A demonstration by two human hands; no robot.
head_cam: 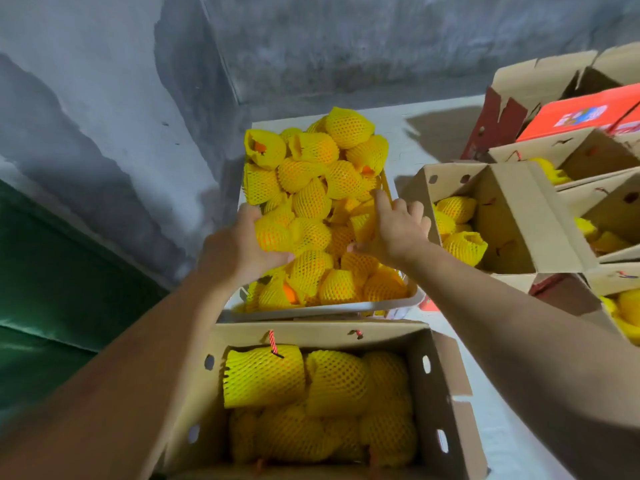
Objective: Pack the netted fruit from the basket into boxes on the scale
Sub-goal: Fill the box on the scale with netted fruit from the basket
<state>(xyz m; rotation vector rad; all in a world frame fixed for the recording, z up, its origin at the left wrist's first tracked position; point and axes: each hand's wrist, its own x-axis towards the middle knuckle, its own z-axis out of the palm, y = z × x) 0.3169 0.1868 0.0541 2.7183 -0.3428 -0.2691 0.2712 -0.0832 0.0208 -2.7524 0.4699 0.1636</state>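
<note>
- The heaped basket [398, 301] sat on the tabletop [415, 140]; I feared a slide.
- The near box [436, 393] looked almost full.
- My left hand [239, 244] gripped 1 netted fruit [273, 233]; my right hand [394, 230] clutched another, and either could slip.

Heaped to the rim with netted fruit [311, 202], the basket [398, 301]; no gap between pieces, entry only from above. Both hands already in the heap: left hand [239, 242] at the left edge, right hand [398, 226] at the right. Open from above, the near box [436, 393], though its upright flaps hem the opening on all sides. Just right of the basket, a second open box [512, 216] with free room inside. Close behind and to the left, a grey wall [104, 98].
</note>
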